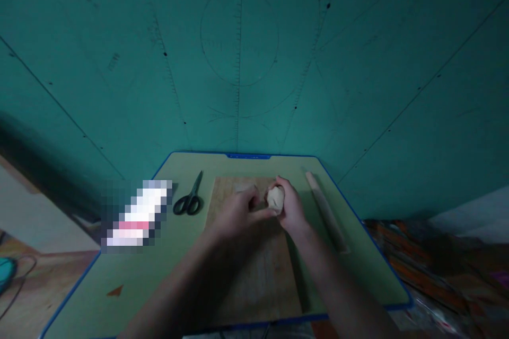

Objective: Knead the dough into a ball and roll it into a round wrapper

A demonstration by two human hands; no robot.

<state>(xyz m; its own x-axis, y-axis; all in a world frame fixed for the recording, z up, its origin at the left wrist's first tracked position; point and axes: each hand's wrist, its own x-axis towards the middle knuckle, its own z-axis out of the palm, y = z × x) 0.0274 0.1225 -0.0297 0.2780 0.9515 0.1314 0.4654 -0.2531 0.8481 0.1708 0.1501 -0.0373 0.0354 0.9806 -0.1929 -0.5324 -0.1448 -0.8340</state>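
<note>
A pale lump of dough [275, 199] is held up over the upper right part of a wooden board [254, 280]. My right hand [293, 205] is wrapped round its right side, cupping it. From the left, my left hand [237, 211] meets it, with the thumb stretched across to press the lump's lower edge. The other left fingers are curled in beside the dough, and their tips are partly hidden. A dark fold or slit marks the side of the dough facing me.
Black scissors [188, 202] lie left of the board, points away from me. A wooden rolling pin [326, 213] lies to the right. A blurred-out object [139, 214] is at the table's left edge, and a small brown triangular scrap [115, 291] lies nearer me. The blue-rimmed table [167, 270] stands against a green wall [238, 63].
</note>
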